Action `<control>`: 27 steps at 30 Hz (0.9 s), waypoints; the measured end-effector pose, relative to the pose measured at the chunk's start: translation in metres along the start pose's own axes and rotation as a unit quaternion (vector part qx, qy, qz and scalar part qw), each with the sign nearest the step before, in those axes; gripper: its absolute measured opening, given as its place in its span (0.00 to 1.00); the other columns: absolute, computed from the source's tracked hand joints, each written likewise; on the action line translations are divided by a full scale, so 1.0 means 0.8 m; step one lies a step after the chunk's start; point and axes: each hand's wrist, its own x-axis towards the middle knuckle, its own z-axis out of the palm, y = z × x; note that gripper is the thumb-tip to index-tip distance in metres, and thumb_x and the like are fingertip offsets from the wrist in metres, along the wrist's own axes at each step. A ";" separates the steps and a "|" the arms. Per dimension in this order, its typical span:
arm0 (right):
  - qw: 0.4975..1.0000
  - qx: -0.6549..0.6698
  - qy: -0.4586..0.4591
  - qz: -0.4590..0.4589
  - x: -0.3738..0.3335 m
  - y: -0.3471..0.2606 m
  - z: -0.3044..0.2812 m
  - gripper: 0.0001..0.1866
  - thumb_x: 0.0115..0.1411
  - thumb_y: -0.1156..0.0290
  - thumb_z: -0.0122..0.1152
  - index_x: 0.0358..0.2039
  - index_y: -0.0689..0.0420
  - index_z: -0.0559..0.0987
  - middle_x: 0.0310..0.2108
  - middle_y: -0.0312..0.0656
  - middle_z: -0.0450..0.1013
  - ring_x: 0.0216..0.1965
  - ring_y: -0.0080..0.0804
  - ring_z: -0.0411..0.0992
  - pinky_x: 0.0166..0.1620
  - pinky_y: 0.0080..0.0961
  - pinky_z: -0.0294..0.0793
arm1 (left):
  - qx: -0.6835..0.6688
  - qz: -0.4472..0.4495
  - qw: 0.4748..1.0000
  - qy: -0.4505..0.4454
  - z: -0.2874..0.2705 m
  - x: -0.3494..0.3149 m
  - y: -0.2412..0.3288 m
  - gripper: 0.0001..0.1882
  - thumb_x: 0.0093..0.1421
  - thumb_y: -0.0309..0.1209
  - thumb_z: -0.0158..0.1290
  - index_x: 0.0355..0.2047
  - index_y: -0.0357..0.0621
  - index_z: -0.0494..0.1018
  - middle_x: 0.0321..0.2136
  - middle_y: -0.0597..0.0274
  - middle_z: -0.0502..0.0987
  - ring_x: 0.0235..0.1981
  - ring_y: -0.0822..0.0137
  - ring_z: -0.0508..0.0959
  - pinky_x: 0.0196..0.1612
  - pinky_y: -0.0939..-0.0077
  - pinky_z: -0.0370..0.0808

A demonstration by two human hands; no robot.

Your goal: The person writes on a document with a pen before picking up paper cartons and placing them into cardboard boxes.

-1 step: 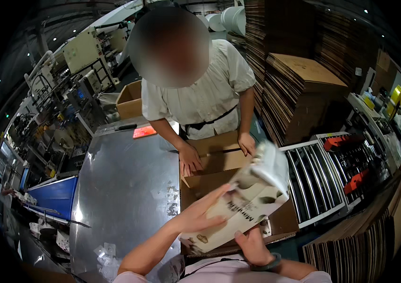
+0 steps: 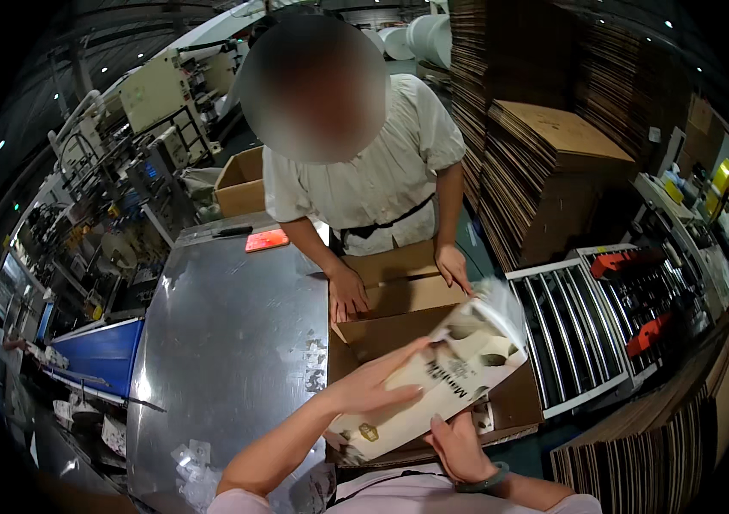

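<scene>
Over an open cardboard box [image 2: 514, 411] I hold a long, cream, plastic-wrapped pack [image 2: 429, 390] with dark print and leaf pictures. It is tilted, its clear wrapped end up toward the far right. My left hand [image 2: 377, 387] grips its upper left side, fingers stretched along it. My right hand [image 2: 460, 447] holds its lower right edge, thumb against the side. Part of another printed item [image 2: 484, 418] shows inside the box beside my right hand. A co-worker's hands [image 2: 348, 295] rest on the far flaps of the box.
A metal table [image 2: 227, 343] lies left of the box, with an orange-red flat item [image 2: 267, 241] at its far end. To the right stands a roller conveyor [image 2: 566, 334]. Stacks of flat cardboard [image 2: 544, 171] rise behind; more cardboard sheets [image 2: 639, 467] stand near right.
The pack has shifted slightly downward, and its far end has dropped a little. Both my hands keep their hold. The co-worker's hands stay at the box.
</scene>
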 end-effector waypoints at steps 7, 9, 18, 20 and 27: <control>0.885 0.297 0.097 0.344 0.002 0.047 -0.079 0.23 0.64 0.66 0.43 0.57 0.61 0.55 0.54 0.58 0.58 0.55 0.54 0.60 0.57 0.59 0.58 | 0.108 -0.182 0.950 -0.231 0.152 0.087 -0.182 0.45 0.52 0.62 0.46 0.61 0.45 0.53 0.56 0.43 0.61 0.57 0.52 0.64 0.57 0.66 0.61; 0.921 0.262 0.104 0.269 -0.008 0.025 -0.069 0.21 0.61 0.71 0.44 0.54 0.62 0.59 0.53 0.58 0.59 0.54 0.52 0.62 0.55 0.58 0.62 | 0.116 -0.133 0.954 -0.242 0.219 0.074 -0.265 0.46 0.50 0.63 0.47 0.60 0.44 0.55 0.53 0.43 0.66 0.52 0.51 0.69 0.53 0.62 0.65; 0.984 0.052 -0.167 -0.026 -0.002 -0.111 -0.007 0.14 0.61 0.73 0.47 0.45 0.67 0.68 0.41 0.53 0.71 0.40 0.36 0.73 0.44 0.33 0.74 | 0.059 -0.344 0.906 -0.238 0.172 0.074 -0.112 0.41 0.53 0.60 0.44 0.59 0.44 0.55 0.46 0.44 0.71 0.46 0.47 0.73 0.47 0.59 0.70; 0.924 0.084 -0.365 -0.080 -0.017 -0.146 0.031 0.21 0.57 0.71 0.50 0.49 0.69 0.67 0.45 0.55 0.69 0.46 0.40 0.70 0.50 0.34 0.68 | 0.205 -0.249 0.927 -0.189 0.211 0.051 -0.210 0.42 0.53 0.60 0.44 0.58 0.43 0.55 0.47 0.44 0.71 0.48 0.48 0.71 0.49 0.59 0.69; 0.738 0.297 -0.530 -0.292 -0.020 -0.162 0.080 0.46 0.58 0.40 0.45 0.52 0.79 0.61 0.53 0.70 0.57 0.55 0.59 0.59 0.56 0.45 0.57 | 0.213 -0.217 0.928 -0.217 0.217 0.065 -0.210 0.41 0.53 0.62 0.44 0.57 0.43 0.58 0.47 0.40 0.70 0.49 0.47 0.70 0.49 0.60 0.68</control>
